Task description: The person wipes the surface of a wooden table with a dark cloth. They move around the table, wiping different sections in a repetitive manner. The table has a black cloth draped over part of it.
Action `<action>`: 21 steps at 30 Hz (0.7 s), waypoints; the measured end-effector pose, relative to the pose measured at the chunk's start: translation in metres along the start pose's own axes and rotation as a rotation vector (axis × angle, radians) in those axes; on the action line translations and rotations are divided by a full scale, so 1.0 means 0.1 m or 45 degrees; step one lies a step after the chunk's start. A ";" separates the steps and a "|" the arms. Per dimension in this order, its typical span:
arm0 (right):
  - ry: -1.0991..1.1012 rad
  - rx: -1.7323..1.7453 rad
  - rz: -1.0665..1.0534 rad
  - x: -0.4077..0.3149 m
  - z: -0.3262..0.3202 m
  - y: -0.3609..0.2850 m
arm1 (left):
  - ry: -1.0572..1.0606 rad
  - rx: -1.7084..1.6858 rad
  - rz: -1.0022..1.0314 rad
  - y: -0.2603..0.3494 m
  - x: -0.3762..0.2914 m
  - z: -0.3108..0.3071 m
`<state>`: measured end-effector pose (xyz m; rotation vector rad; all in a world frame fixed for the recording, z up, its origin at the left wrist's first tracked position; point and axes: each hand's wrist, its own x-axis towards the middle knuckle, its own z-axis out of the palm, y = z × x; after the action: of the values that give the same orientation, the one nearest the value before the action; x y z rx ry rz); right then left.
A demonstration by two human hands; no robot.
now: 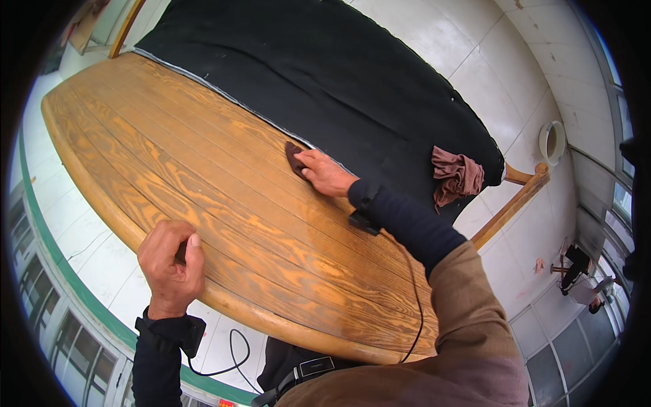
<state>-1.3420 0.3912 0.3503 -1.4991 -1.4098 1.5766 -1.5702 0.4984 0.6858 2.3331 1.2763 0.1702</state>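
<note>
Before me stretches a wooden panel (203,168) of grained planks with a rounded, lighter edge, part of a large piece of furniture. My right hand (325,173) presses a small dark brown pad or folded cloth (294,158) on the planks, close to the pale trim of a black fabric covering (305,86). Darker, shinier wood shows below and right of that hand. My left hand (173,264) is curled into a loose fist over the panel's near edge, with nothing visible in it. A crumpled reddish-brown cloth (456,175) lies on the black fabric.
A wooden rail (513,203) juts out at the right. Beyond it a pale basin (552,142) stands on the tiled floor (483,71). Thin black cables (418,305) hang from both wrists. Far right, another person (592,294) is near the windows.
</note>
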 end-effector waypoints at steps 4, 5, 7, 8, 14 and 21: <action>-0.336 0.057 0.075 -0.23 -0.35 0.00 | 0.006 0.000 0.001 0.00 0.00 0.00; -0.372 0.041 0.126 -0.27 -0.39 -0.01 | 0.010 0.029 0.014 0.00 -0.01 0.00; -0.381 0.054 0.120 -0.32 -0.44 -0.03 | -0.002 0.019 -0.011 0.00 -0.02 0.00; -0.388 0.064 0.124 -0.32 -0.45 -0.05 | -0.001 0.044 -0.004 0.00 -0.02 0.00; -0.421 0.083 0.223 -0.42 -0.49 -0.05 | 0.004 0.057 -0.023 0.00 -0.02 0.02; -0.395 0.010 -0.014 -1.54 -0.52 -0.39 | 0.019 0.028 -0.002 -0.01 -0.03 0.02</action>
<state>-1.2675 0.2811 0.4508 -1.2788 -1.5708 1.8663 -1.5722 0.4961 0.6836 2.3535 1.2930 0.1741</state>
